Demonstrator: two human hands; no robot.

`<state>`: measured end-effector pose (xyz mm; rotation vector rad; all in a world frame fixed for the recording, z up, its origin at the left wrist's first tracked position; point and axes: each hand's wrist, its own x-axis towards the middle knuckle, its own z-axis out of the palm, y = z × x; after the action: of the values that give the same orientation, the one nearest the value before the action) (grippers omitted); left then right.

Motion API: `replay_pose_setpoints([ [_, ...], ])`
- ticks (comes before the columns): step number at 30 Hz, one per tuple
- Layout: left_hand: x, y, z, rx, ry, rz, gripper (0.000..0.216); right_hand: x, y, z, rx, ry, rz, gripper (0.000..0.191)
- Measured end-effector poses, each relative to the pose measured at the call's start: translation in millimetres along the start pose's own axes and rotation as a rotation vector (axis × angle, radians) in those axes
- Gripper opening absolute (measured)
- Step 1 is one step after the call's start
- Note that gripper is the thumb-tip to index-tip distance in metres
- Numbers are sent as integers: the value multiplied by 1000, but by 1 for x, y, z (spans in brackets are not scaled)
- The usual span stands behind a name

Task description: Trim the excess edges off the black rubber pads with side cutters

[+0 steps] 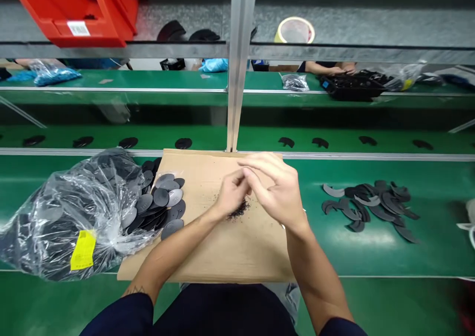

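My left hand (233,193) is curled over the cardboard sheet (208,257), its fingertips drawn together; whatever they hold, if anything, is hidden. My right hand (276,185) arches beside it, fingers stretched out and thumb apart, its thumb tip close to the left fingers. Just beneath the hands lies a small heap of tiny black pieces (239,210), with loose specks scattered round it. Left of the hands, flat dark oval discs (161,197) spill from a clear plastic bag (70,202) onto the cardboard's edge. Dark crescent-shaped pieces (386,202) lie piled on the green bench to the right.
A metal post (239,64) rises behind the cardboard. Beyond it, a green conveyor (237,138) carries spaced dark parts. Overhead, a shelf holds a red bin (89,24) and a tape roll (296,30). Across the line, another person's hands (339,70) are near a black tray (351,86).
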<state>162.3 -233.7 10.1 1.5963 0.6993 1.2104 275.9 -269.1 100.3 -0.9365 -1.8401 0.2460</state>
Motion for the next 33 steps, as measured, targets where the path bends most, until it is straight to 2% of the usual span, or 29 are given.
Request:
replay_pose_setpoints([
  [4,19,32,-13,-200,124,46,46,1,18,-14,84,-1,93,20],
  [6,23,41,-13,-323,117,51,43,1,24,-15,161,17,108,21],
  [9,24,43,-13,-398,57,26,39,2,33,-11,253,65,117,17],
  [18,29,34,-42,-93,-38,-26,34,5,55,-4,199,-7,203,15],
  [21,33,35,-49,-114,-113,-86,35,2,58,-3,133,38,180,15],
  [27,34,33,-50,-489,-354,-266,52,1,62,-3,57,82,-2,19],
  [33,33,33,-48,-520,-394,-272,49,1,60,-7,61,79,-50,20],
])
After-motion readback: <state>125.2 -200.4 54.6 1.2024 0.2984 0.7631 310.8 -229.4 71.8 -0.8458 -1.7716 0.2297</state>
